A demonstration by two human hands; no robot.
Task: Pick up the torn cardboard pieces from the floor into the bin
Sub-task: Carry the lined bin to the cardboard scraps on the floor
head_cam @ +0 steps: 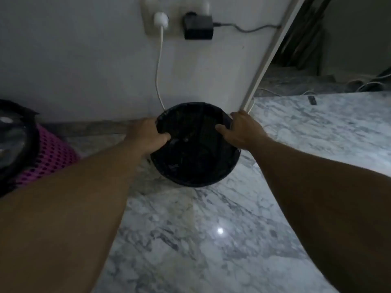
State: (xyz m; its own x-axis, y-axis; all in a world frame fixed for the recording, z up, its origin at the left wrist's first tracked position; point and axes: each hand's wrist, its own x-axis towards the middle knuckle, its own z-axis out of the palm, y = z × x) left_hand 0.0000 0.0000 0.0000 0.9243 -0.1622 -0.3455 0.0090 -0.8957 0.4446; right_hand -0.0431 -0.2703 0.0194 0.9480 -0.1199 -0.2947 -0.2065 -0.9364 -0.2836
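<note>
Both hands hold the bin by its rim, the left hand on one side, the right hand on the other, thumbs inside. It sits between them, by the wall, equally near both. Inside is too dark to see. No cardboard pieces show on the floor.

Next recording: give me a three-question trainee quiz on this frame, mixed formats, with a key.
1. True or false: the left hand and right hand both grip the rim of the black bin.
2. Multiple choice: the pink mesh basket lies A) left of the bin, B) right of it, C) inside it.
3. Short answer: are any cardboard pieces visible on the marble floor?

Key: 1 true; 2 A; 3 no.
</note>
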